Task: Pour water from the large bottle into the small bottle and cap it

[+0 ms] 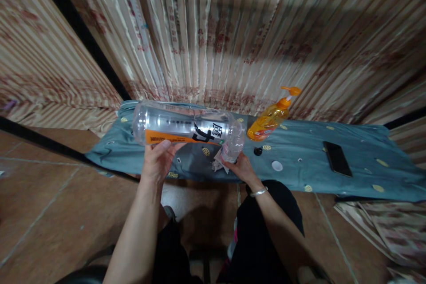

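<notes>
Left of centre, the left hand [158, 159] has its grip clamped on a large bottle [176, 123], a smooth clear plastic cylinder held sideways. Crumpled paper [218, 164] comes next, then, mid-frame, a small clear bottle [234, 143], the right hand's [242, 168] grip closed around its lower end. Rightward on the cloth-draped desk [306, 146]: round black cap [258, 151], glossy orange pump bottle [268, 122], flat white disc [277, 166], slab-like phone [337, 159].

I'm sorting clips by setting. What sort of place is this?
Probably a room in a home, perhaps a sleeping area: patterned curtains hang behind a narrow surface draped in printed cloth, where a phone lies and a pump bottle stands.
</notes>
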The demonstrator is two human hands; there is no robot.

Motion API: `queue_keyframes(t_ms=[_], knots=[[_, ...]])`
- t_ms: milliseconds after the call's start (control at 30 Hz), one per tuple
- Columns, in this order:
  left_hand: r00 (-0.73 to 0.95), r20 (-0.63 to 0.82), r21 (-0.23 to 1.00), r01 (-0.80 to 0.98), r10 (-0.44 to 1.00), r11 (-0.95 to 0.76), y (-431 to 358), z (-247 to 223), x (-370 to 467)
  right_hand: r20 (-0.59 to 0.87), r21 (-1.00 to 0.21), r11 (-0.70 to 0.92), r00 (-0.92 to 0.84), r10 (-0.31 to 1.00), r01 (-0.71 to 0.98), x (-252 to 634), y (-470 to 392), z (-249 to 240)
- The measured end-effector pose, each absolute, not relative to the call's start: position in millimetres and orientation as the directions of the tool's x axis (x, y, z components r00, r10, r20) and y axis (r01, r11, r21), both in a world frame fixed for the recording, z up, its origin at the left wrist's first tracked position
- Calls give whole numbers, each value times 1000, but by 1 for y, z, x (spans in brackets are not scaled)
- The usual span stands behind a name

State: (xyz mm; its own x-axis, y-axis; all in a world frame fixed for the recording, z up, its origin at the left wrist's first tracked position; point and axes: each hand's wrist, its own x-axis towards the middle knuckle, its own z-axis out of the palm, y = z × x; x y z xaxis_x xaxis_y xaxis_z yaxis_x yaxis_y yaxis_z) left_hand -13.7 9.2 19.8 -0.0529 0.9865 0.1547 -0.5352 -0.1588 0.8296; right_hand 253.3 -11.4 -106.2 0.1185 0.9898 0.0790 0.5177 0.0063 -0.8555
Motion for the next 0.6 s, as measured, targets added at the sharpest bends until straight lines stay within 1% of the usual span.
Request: queue_keyframes(t_ms=[400,600], knots=[[-72,158,814,-555,985,-171,8,25,-9,84,-865,24,97,992,502,253,-12,-107],[-86,167,810,-557,982,-186,9,25,-8,71,-857,4,112,991,516,253,-12,-107]])
